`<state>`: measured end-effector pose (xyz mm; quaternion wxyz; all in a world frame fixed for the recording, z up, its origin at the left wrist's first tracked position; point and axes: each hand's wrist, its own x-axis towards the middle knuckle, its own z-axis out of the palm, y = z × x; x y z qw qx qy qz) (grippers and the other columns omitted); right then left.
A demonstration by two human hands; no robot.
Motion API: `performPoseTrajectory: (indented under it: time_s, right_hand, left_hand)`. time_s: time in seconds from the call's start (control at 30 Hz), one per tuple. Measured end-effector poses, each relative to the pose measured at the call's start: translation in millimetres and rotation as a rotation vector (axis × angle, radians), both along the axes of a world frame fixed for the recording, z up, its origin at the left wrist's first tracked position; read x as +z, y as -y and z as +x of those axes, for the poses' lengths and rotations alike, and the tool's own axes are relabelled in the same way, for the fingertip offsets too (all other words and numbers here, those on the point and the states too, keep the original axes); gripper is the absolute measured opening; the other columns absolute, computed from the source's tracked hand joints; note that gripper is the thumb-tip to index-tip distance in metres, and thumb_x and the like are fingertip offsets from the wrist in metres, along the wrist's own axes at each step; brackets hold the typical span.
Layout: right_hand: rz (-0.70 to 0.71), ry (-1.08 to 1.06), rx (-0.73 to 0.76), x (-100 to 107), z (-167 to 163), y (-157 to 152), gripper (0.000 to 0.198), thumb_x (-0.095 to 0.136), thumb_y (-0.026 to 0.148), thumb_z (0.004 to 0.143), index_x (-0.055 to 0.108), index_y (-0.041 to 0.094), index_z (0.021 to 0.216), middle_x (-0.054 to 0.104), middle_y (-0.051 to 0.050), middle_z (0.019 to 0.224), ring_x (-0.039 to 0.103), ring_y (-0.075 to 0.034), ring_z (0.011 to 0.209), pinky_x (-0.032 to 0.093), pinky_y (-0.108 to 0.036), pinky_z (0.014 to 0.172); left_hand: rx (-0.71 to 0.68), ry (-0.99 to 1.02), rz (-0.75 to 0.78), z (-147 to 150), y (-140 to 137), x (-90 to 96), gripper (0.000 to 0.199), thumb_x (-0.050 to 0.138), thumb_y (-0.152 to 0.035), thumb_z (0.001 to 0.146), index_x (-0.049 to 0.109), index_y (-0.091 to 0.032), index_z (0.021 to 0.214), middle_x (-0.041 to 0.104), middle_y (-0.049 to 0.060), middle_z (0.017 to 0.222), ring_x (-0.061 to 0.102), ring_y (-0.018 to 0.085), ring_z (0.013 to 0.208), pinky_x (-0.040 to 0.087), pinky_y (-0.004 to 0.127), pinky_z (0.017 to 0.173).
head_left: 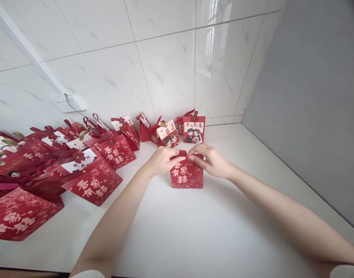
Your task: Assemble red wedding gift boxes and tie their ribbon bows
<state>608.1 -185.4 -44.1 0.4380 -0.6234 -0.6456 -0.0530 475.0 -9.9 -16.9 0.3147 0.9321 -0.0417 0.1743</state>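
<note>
A red gift box (188,177) with pale pink lettering and a floral print stands upright on the white table in front of me. Its top edge lies between my two hands. My left hand (162,160) is closed in a pinch at the top left, on a dark red ribbon (182,153) that curls up in a small loop. Opposite it, my right hand (213,160) pinches the ribbon near the top right of the box. The fingers partly cover the top edge, so the ribbon's exact path through it is hidden.
Many similar red boxes crowd the left side, one (92,183) close to my left forearm. Behind my hands stand a box with a cartoon couple (194,131) and a white-fronted box (168,135). A tiled wall (165,69), a socket (69,103) and a grey panel (310,96) border the table (165,231).
</note>
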Motion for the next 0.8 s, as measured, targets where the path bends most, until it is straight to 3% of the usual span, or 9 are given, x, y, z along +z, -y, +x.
performPoseTrajectory:
  time_s: [0.17, 0.3, 0.57, 0.8]
  right_hand:
    - [-0.148, -0.078, 0.127, 12.9, 9.3, 10.1, 0.019, 0.045, 0.026, 0.097, 0.063, 0.021, 0.096, 0.067, -0.003, 0.087, 0.061, -0.016, 0.076, 0.05, -0.031, 0.069]
    - [-0.136, -0.173, 0.145, 20.2, 2.9, 15.7, 0.017, 0.062, 0.03, 0.088, 0.061, 0.023, 0.104, 0.068, -0.003, 0.103, 0.064, -0.019, 0.09, 0.053, -0.033, 0.079]
    - [-0.072, -0.216, -0.006, 5.8, -6.9, 4.1, 0.011, 0.063, 0.03, 0.088, 0.064, 0.02, 0.081, 0.066, -0.003, 0.082, 0.063, -0.017, 0.072, 0.052, -0.031, 0.064]
    - [-0.112, -0.084, 0.139, 11.9, 3.6, 10.5, 0.013, 0.054, 0.024, 0.094, 0.065, 0.02, 0.091, 0.069, -0.004, 0.09, 0.063, -0.016, 0.079, 0.05, -0.029, 0.071]
  left_hand:
    - [0.001, -0.1, -0.037, -3.9, 1.0, 7.9, 0.024, 0.06, -0.035, 0.084, 0.071, -0.016, 0.073, 0.062, 0.001, 0.062, 0.051, 0.012, 0.057, 0.035, 0.024, 0.055]
    - [0.042, -0.153, 0.012, -6.8, 4.1, 15.6, 0.018, 0.067, -0.034, 0.077, 0.073, -0.017, 0.077, 0.065, 0.001, 0.066, 0.053, 0.013, 0.06, 0.035, 0.023, 0.054]
    - [0.055, -0.102, 0.082, -7.5, 14.3, 15.1, 0.024, 0.067, -0.038, 0.08, 0.068, -0.016, 0.072, 0.059, -0.002, 0.06, 0.046, 0.01, 0.055, 0.032, 0.022, 0.052]
    - [0.003, -0.102, 0.166, -7.8, 14.7, 17.1, 0.021, 0.06, -0.03, 0.085, 0.063, -0.015, 0.071, 0.054, -0.003, 0.058, 0.043, 0.008, 0.054, 0.031, 0.022, 0.054]
